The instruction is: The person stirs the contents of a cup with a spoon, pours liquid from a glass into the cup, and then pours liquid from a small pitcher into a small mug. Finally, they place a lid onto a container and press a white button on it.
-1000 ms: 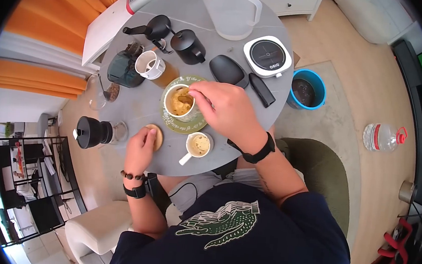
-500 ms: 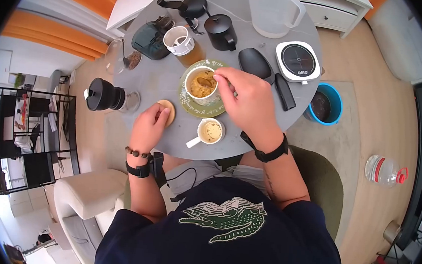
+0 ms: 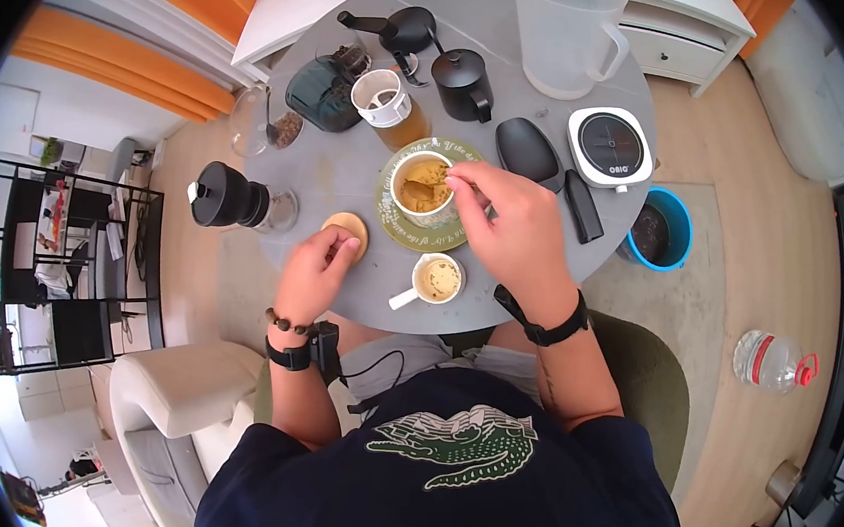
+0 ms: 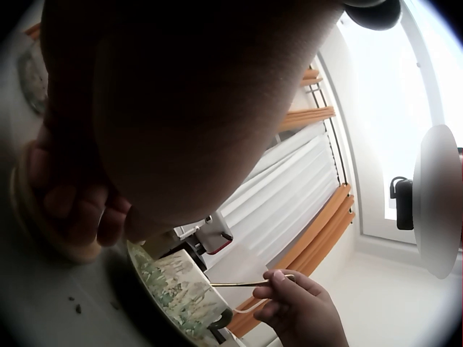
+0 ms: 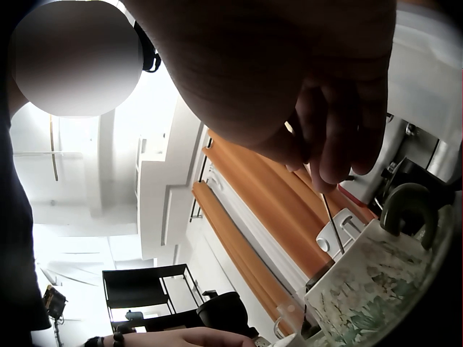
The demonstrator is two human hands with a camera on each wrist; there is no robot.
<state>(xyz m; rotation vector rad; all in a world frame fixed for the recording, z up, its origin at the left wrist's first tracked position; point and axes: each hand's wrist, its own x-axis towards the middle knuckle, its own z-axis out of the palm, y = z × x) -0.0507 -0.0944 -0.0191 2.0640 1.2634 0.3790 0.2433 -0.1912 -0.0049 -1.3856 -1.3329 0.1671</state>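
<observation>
- Two bare hands work over a grey round table; the right hand, at the centre of the head view, pinches a thin gold-coloured spoon between thumb and fingers.
- That spoon slants into a leaf-patterned cup, just above the centre of the head view; its bowl sits in the yellow-brown contents.
- The left hand, left of centre, rests its fingers on a round wooden disc; whether it grips the edge, I cannot tell.
- Beneath the cup lies a green plate with pale lettering round its rim.
- Below the plate, near the middle of the head view, stands a small white cup with a handle pointing lower left and brownish specks inside.
- Above and left of the patterned cup is a clear vessel of amber liquid, a white filter holder at its top.
- Further up are a black kettle and, at the top edge, a translucent pitcher.
- Upper right of centre: a black scoop-shaped dish and a white device with a round black top.
- At left, a black grinder; at right, a blue bucket and a water bottle on the floor.
</observation>
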